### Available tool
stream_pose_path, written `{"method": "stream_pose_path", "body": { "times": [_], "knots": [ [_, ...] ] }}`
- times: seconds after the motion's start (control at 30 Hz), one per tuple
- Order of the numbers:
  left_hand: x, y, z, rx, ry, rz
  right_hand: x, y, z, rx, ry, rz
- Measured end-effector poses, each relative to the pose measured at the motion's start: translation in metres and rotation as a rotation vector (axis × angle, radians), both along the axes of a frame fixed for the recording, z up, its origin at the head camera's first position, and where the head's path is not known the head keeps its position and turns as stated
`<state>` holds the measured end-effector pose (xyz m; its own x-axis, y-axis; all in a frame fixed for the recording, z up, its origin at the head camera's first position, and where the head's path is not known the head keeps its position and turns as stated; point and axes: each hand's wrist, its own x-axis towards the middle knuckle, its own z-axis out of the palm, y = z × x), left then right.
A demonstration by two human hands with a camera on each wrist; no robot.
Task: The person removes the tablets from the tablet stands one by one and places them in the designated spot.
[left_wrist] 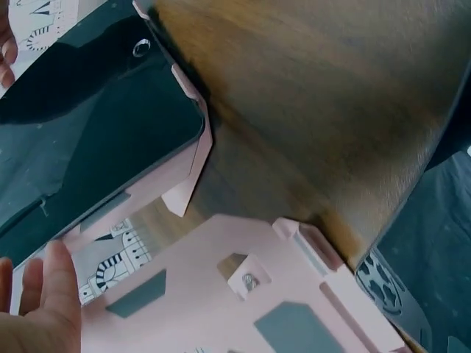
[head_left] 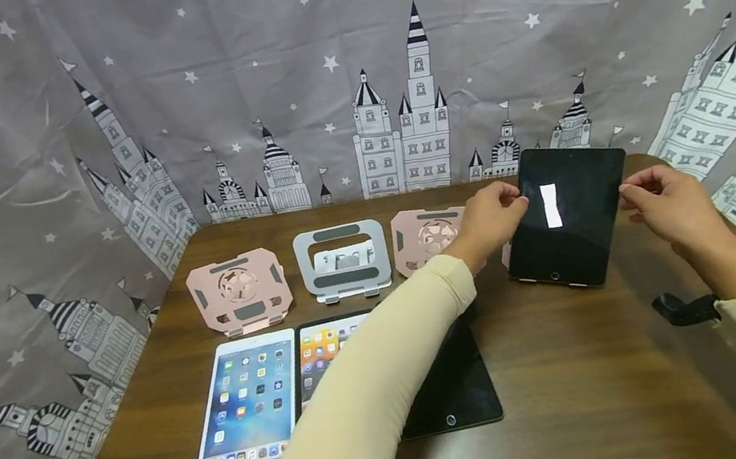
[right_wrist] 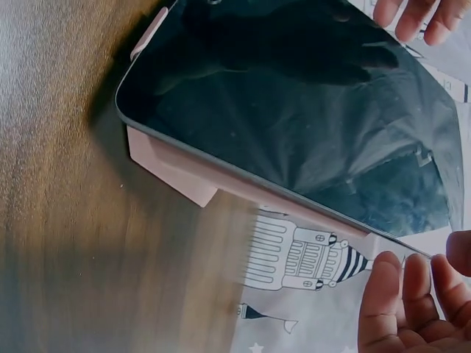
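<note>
A black tablet [head_left: 570,216] with a dark screen leans upright, slightly tilted, on a pink stand [left_wrist: 193,165] whose bottom lips hook its lower edge. My left hand [head_left: 489,219] holds the tablet's left edge, thumb near the front. On the opposite edge, my right hand [head_left: 673,201] pinches with its fingertips; the right wrist view shows those fingers [right_wrist: 419,283] along the side edge. Close to my left hand stands another pink stand [head_left: 410,243], partly hidden by that arm.
Farther left are a grey-blue stand [head_left: 347,281] and a pink stand [head_left: 239,290]. In front lie a white tablet [head_left: 246,400] with a lit screen, a second lit tablet [head_left: 319,351] and a black tablet [head_left: 453,386], partly covered by my left sleeve. A castle-print curtain [head_left: 312,68] hangs behind.
</note>
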<state>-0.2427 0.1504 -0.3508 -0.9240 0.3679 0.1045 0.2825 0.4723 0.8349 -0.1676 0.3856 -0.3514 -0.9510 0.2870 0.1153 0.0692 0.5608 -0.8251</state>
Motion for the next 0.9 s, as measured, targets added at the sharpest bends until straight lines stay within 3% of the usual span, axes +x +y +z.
{"method": "stream_pose_path", "body": {
  "times": [0.17,0.6,0.9],
  "knots": [
    [-0.003,0.006,-0.003,0.017,0.02,0.05,-0.006,0.006,-0.002,-0.048,0.038,-0.012],
    [-0.009,0.02,0.007,0.001,0.025,0.113,-0.013,0.007,-0.007,-0.08,0.068,-0.038],
    [-0.007,0.027,0.009,-0.009,0.032,0.109,-0.014,0.006,-0.011,-0.102,0.094,-0.041]
  ]
}}
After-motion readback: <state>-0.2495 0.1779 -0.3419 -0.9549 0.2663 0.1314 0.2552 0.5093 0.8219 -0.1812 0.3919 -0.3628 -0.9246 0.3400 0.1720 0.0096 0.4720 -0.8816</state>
